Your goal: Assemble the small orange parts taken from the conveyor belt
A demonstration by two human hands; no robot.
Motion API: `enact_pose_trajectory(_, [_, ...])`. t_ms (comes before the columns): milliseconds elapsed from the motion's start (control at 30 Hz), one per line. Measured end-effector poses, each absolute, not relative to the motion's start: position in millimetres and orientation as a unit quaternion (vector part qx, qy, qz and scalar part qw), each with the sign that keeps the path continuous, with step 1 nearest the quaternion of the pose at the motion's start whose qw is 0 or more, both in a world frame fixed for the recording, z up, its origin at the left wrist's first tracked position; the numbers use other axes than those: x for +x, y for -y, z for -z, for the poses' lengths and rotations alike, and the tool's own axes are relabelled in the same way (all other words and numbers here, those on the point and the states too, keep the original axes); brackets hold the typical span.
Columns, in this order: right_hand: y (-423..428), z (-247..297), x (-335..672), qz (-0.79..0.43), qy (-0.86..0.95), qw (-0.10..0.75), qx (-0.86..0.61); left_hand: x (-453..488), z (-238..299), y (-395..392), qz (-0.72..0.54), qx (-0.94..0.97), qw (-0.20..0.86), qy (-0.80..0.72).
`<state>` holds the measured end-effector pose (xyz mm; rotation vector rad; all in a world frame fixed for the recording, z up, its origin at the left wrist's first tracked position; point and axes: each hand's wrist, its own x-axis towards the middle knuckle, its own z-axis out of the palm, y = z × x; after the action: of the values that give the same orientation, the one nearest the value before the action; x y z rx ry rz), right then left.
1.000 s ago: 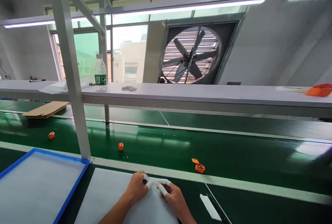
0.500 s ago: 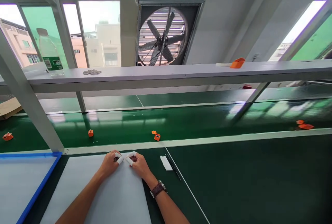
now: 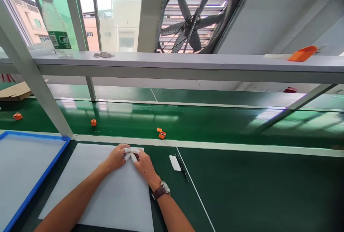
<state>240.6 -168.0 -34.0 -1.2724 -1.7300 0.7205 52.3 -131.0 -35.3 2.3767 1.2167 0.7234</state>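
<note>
My left hand (image 3: 116,157) and my right hand (image 3: 143,164) meet over the far edge of a white sheet (image 3: 107,196) on the green bench. Both wear white finger cots, and the fingertips are pinched together around something small and dark that I cannot make out. A watch (image 3: 162,190) is on my right wrist. Beyond my hands, on the green conveyor belt (image 3: 215,126), lies a small orange part (image 3: 161,134) with its lid open.
More orange parts (image 3: 93,122) (image 3: 17,116) sit further left on the belt. A blue-framed tray (image 3: 24,164) is at my left. A white slip (image 3: 175,162) and a dark pen lie to the right. The shelf (image 3: 172,63) holds a bottle (image 3: 55,28) and an orange bin (image 3: 302,54).
My view has swung right and tilted up. My hands stayed pinched together on the sheet's far edge, fingertips now closer. The orange parts have drifted left in view.
</note>
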Motion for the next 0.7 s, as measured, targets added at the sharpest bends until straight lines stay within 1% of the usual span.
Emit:
enact_pose_trajectory(200, [172,37,238,-0.245,0.71,0.419,-0.511,53,33,133,-0.248,0.857,0.179,-0.415])
enact_pose_trajectory(333, [166,39,248,-0.23,0.688,0.431,-0.537,51,32,136,-0.252,0.856,0.184,-0.413])
enact_pose_trajectory(533, [124,40,305,-0.153,0.586,0.464,-0.646,48,30,139,-0.261,0.848,0.217,-0.407])
enact_pose_trajectory(700, [87,49,334,-0.167,0.563,0.444,-0.677,47,31,140,-0.265,0.836,0.25,-0.411])
